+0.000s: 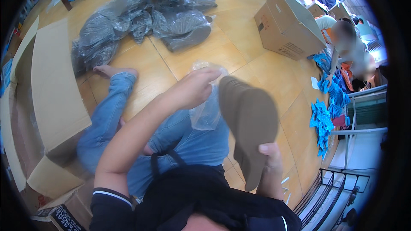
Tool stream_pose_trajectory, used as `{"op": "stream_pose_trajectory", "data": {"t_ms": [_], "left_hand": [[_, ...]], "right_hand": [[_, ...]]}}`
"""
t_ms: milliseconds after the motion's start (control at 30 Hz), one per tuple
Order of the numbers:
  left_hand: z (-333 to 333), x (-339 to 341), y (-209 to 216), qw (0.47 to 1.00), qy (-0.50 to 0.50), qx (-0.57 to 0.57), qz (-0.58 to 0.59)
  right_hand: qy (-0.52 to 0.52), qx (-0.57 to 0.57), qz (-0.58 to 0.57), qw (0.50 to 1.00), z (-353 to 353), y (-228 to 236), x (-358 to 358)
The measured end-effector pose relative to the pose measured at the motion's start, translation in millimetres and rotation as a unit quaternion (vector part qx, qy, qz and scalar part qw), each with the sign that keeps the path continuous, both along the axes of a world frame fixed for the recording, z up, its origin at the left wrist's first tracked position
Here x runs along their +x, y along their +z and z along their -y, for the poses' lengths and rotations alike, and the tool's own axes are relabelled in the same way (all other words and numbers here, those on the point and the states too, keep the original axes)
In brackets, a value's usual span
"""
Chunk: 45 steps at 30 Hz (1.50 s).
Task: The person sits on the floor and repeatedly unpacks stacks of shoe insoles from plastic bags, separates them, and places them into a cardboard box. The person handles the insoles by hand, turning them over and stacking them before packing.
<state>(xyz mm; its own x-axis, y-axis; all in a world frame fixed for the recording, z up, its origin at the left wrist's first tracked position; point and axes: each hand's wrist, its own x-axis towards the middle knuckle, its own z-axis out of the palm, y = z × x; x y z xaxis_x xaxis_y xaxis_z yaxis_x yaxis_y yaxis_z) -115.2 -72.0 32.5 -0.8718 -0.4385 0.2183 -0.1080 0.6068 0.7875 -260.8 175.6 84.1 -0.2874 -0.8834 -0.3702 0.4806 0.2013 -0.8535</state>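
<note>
A stack of brown shoe soles (254, 113) stands on edge in front of me, to the right of my lap. My right hand (270, 159) grips its lower right side, the thumb pressed on the nearest sole. Pinched in the closed fingers of my left hand (196, 87) is a clear plastic bag (206, 115), hanging over my jeans. That hand is near the upper left end of the stack. Some of the bag is hidden behind the hand, and the stack's far side is out of sight.
Several plastic-wrapped bundles of dark soles (184, 30) lie ahead on the tiled floor (231, 47). An opened cardboard box (60, 90) stands at my left, another carton (287, 28) far right. Blue bundles (321, 122) lie near a bending person (332, 62). A black rack (327, 184) is lower right.
</note>
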Motion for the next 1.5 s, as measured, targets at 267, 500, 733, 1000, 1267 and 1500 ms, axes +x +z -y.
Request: {"op": "stream_pose_trajectory", "data": {"t_ms": [267,500,733,1000,1267,1500], "left_hand": [[-22.7,12.1,-3.2,0.999,0.001,-0.030,-0.019],[-30.5,37.8,-11.6,0.998,0.061,0.012,-0.014],[-24.2,57.1,2.2,0.998,0.023,0.005,-0.057],[-100.2,69.7,-31.0,0.968,0.063,-0.211,-0.122],[-89.0,100.6,-55.5,0.812,0.456,0.263,-0.252],[-86.3,83.1,-24.6,0.697,0.393,0.384,-0.461]], "right_hand": [[-0.034,0.051,-0.035,0.997,34.3,-39.1,23.7],[-0.034,0.005,0.190,0.981,35.6,-53.7,22.3],[0.067,0.029,0.023,0.997,53.7,-73.3,26.7],[-0.029,0.070,0.255,0.964,87.0,-68.4,42.9],[0.125,0.004,0.092,0.988,86.8,-80.4,81.4],[0.115,-0.068,0.003,0.991,140.0,-59.3,135.4]]}}
